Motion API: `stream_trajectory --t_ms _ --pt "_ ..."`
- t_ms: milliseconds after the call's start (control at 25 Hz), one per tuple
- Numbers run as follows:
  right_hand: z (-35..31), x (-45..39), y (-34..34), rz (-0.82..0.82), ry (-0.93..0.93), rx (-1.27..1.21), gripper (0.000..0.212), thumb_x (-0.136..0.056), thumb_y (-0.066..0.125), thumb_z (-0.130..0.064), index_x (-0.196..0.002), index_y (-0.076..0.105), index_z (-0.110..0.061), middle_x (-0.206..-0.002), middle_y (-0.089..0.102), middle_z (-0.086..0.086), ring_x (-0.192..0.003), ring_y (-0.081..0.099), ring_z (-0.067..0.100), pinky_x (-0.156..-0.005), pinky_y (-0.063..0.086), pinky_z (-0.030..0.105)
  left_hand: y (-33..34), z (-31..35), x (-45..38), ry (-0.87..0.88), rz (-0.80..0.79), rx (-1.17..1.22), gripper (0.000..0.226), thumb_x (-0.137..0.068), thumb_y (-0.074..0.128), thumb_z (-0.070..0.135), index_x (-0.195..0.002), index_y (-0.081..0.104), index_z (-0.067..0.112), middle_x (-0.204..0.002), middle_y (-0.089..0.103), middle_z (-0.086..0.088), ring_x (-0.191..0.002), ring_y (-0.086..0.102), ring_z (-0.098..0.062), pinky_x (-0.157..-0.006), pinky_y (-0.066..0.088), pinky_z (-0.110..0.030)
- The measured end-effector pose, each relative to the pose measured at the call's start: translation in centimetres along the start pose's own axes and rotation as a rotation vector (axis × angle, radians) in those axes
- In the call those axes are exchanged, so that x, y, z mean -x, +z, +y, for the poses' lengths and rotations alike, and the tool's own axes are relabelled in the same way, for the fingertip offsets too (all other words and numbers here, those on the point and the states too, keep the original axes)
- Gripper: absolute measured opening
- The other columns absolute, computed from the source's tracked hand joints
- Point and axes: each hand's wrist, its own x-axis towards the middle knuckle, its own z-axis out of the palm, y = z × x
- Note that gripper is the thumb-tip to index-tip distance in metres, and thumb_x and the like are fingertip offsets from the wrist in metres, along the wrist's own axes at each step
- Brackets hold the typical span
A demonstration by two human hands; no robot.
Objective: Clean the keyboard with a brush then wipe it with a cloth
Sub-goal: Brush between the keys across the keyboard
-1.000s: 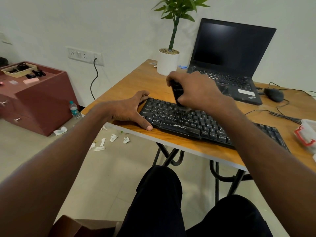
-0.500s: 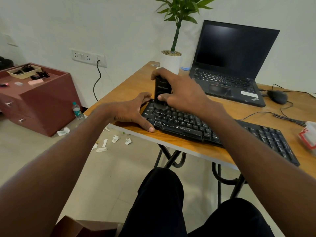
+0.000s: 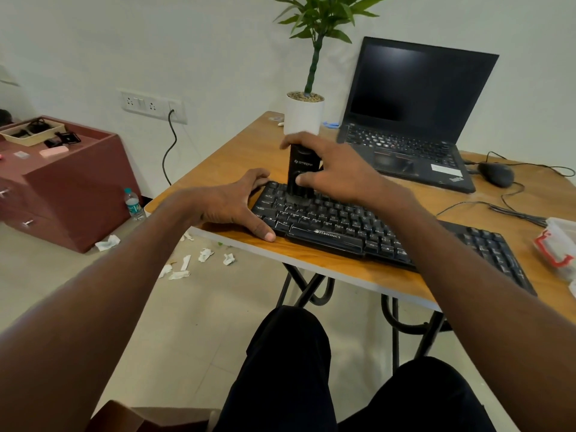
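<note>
Keyboard: we found the black keyboard (image 3: 358, 227) lying across the middle of the frame, along the near edge of the wooden table (image 3: 224, 157).
Brush: we saw the black brush (image 3: 301, 176) standing upright with its head on the keys at the keyboard's upper-left corner.
Right hand: our right hand (image 3: 339, 169) was curled round the brush body, gripping it.
Left hand: our left hand (image 3: 237, 204) lay with fingers spread, pressing on the keyboard's left end and the table beside it.
Change: over the last second we had carried the brush from the centre keys leftward to that corner.
Meaning: we judged the brushing to be under way, with the right part of the keyboard and the cloth wipe yet to come.
Around: a laptop (image 3: 414, 120) at upper right, a potted plant (image 3: 307, 98) behind the brush, a mouse (image 3: 495, 173) with its cable (image 3: 505, 210) at right.
In the way: we judged that only the cable near the keyboard's far right might snag; no cloth could be made out.
</note>
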Motion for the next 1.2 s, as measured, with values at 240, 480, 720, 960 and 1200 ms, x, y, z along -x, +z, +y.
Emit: stream_trajectory --t_ms 240,480,720,960,1200 --pt "1.8 0.7 -1.9 0.021 0.142 0.125 0.048 -0.083 0.065 -0.027 -0.125 0.055 -0.048 -0.119 0.064 -0.001 -0.102 0.063 0.023 -0.085 0.061 0.045 0.1 0.0 0.0 0.012 0.018 0.002 0.137 -0.063 0.097 0.029 -0.164 0.005 0.04 -0.165 0.027 0.013 -0.141 0.039 -0.014 -0.109 0.039 -0.024" --pt "3.5 2.7 -2.7 0.065 0.197 0.148 0.039 -0.083 0.061 -0.03 -0.117 0.057 -0.048 -0.108 0.065 -0.009 -0.095 0.064 0.02 -0.076 0.059 0.039 0.1 -0.3 -0.3 0.016 0.017 0.016 0.137 -0.063 0.098 0.028 -0.163 0.005 0.042 -0.161 0.029 0.016 -0.14 0.04 -0.011 -0.1 0.041 -0.017" --pt "3.0 3.6 -2.6 0.024 0.064 0.004 0.049 -0.085 0.064 -0.019 -0.126 0.056 -0.045 -0.114 0.064 -0.001 -0.093 0.065 0.019 -0.072 0.062 0.036 0.1 -0.6 -0.5 0.016 0.022 0.02 0.135 -0.063 0.099 0.028 -0.161 0.007 0.045 -0.159 0.03 0.019 -0.142 0.04 -0.013 -0.103 0.04 -0.021" --pt "3.7 4.2 -3.5 0.098 0.124 0.254 0.044 -0.084 0.067 -0.032 -0.125 0.057 -0.045 -0.11 0.065 -0.007 -0.095 0.064 0.02 -0.066 0.05 0.028 0.1 -0.5 -0.5 0.016 0.016 0.021 0.133 -0.065 0.098 0.025 -0.162 0.008 0.042 -0.154 0.031 0.02 -0.137 0.042 -0.01 -0.095 0.041 -0.015" --pt "3.7 5.9 -4.0 -0.127 -0.095 -0.021 0.055 -0.09 0.067 -0.011 -0.133 0.048 -0.039 -0.117 0.059 0.002 -0.096 0.068 0.02 -0.075 0.065 0.036 0.1 -0.3 -0.4 0.01 0.015 0.02 0.137 -0.062 0.103 0.033 -0.161 0.009 0.043 -0.149 0.035 0.025 -0.133 0.045 -0.003 -0.094 0.042 -0.014"
